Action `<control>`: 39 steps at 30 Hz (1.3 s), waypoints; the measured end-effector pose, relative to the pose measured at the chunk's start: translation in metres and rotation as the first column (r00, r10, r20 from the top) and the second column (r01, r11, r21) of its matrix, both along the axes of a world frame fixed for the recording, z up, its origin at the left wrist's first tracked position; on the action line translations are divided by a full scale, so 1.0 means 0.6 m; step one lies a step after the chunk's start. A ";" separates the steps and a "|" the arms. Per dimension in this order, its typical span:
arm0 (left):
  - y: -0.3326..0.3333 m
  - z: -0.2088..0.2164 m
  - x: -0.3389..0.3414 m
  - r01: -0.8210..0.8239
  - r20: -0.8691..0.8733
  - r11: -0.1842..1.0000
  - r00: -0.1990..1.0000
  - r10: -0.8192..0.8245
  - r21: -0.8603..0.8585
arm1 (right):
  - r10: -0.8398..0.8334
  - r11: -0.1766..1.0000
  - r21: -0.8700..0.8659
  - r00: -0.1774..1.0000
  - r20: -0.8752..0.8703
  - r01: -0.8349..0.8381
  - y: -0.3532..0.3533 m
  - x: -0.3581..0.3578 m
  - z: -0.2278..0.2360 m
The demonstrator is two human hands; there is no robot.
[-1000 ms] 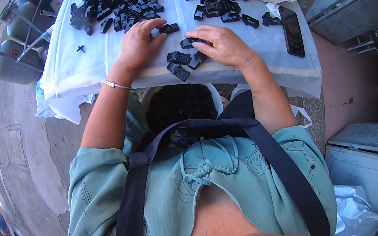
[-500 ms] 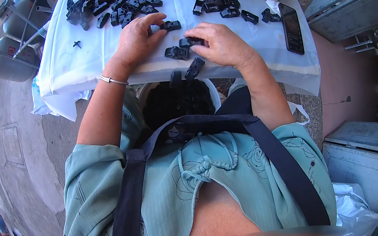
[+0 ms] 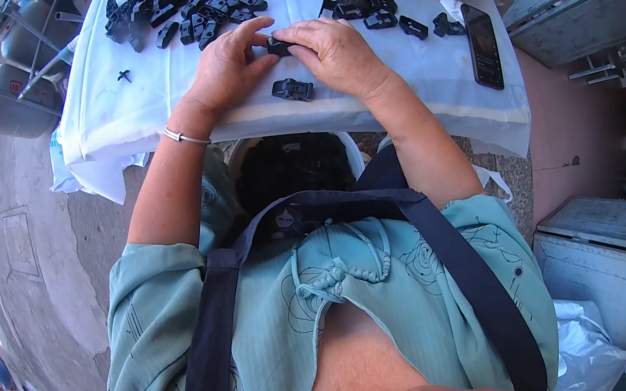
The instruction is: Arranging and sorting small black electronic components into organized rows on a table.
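Observation:
Over the near half of the white-covered table (image 3: 152, 110), both my hands meet at one small black plastic part (image 3: 276, 47). My left hand (image 3: 231, 65), with a bracelet at the wrist, grips its left side between thumb and fingers. From the other side my right hand (image 3: 340, 54) closes on the same part, its fingers covering most of it. Just nearer me, a second black plastic part (image 3: 292, 90) lies loose on the cover. Below the table edge stands a white-rimmed bucket (image 3: 357, 157), dark inside with black pieces.
Beyond my hands spreads a heap of black parts (image 3: 205, 4), with a smaller cluster (image 3: 356, 4) to its right. A phone (image 3: 483, 46) lies at the table's right side. A tiny black cross-shaped piece (image 3: 124, 76) sits at left. Metal cabinets (image 3: 615, 242) stand at right.
My right hand has moved up and left to join the left hand at the part. The black parts near the table edge above the bucket are gone from there.

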State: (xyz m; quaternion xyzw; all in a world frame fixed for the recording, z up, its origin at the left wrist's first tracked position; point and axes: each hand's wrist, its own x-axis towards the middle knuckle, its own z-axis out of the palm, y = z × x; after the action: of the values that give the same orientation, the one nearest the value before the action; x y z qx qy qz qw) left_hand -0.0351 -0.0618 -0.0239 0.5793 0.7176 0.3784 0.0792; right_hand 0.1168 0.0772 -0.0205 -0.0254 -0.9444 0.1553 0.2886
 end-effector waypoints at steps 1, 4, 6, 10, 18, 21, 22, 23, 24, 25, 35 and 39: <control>0.000 0.001 0.001 0.003 0.002 1.000 1.000 -0.003 0.014 | 0.009 1.000 0.009 1.000 0.013 -0.009 0.001 0.001 -0.001; -0.007 0.012 0.007 -0.022 -0.024 0.995 0.999 0.024 0.095 | -0.109 0.989 0.111 0.992 0.058 0.103 -0.021 0.009 -0.011; -0.011 0.008 -0.009 -0.034 -0.029 0.991 0.999 0.038 0.131 | -0.111 0.989 0.106 0.992 0.052 0.105 -0.030 0.014 -0.009; 0.010 0.003 -0.024 -0.139 -0.204 0.981 0.965 0.166 0.138 | -0.133 0.991 0.029 0.991 -0.020 0.134 -0.011 0.018 0.003; 0.042 -0.003 -0.006 -0.076 -0.421 0.993 0.901 0.106 0.087 | -0.497 0.864 0.159 0.861 0.110 0.478 0.027 0.004 0.000; 0.030 -0.009 0.001 -0.031 -0.234 0.982 0.969 0.075 0.188 | -0.346 0.936 -0.034 0.933 0.100 0.351 0.028 0.017 0.013; 0.028 -0.004 0.003 -0.028 -0.158 0.978 0.986 0.062 0.207 | -0.229 0.951 -0.198 0.972 0.059 0.236 0.030 0.024 0.015; 0.026 0.000 0.004 -0.028 -0.083 0.973 0.995 0.048 0.230 | -0.227 0.952 -0.197 0.972 0.059 0.234 0.033 0.028 0.016; 0.026 -0.003 -0.002 -0.017 -0.099 0.978 0.994 0.038 0.207 | -0.241 0.934 -0.245 0.964 0.112 0.262 0.036 0.031 0.017; 0.026 -0.008 -0.008 -0.019 -0.099 0.978 0.994 0.040 0.208 | -0.252 0.912 -0.290 0.953 0.166 0.291 0.039 0.034 0.017; 0.022 -0.013 -0.013 -0.050 -0.298 0.983 0.949 0.101 0.174 | -0.394 0.912 0.000 0.875 0.281 0.410 0.008 0.020 0.023; 0.022 0.003 0.002 -0.024 -0.028 0.991 0.999 0.027 0.128 | -0.402 0.914 0.047 0.880 0.254 0.403 0.012 0.020 0.019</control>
State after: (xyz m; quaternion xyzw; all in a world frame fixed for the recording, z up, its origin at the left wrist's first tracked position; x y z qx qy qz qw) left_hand -0.0337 -0.0484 -0.0223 0.5796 0.7003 0.4159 0.0265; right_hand 0.1287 0.0843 -0.0091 -0.2419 -0.9474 0.0908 0.1889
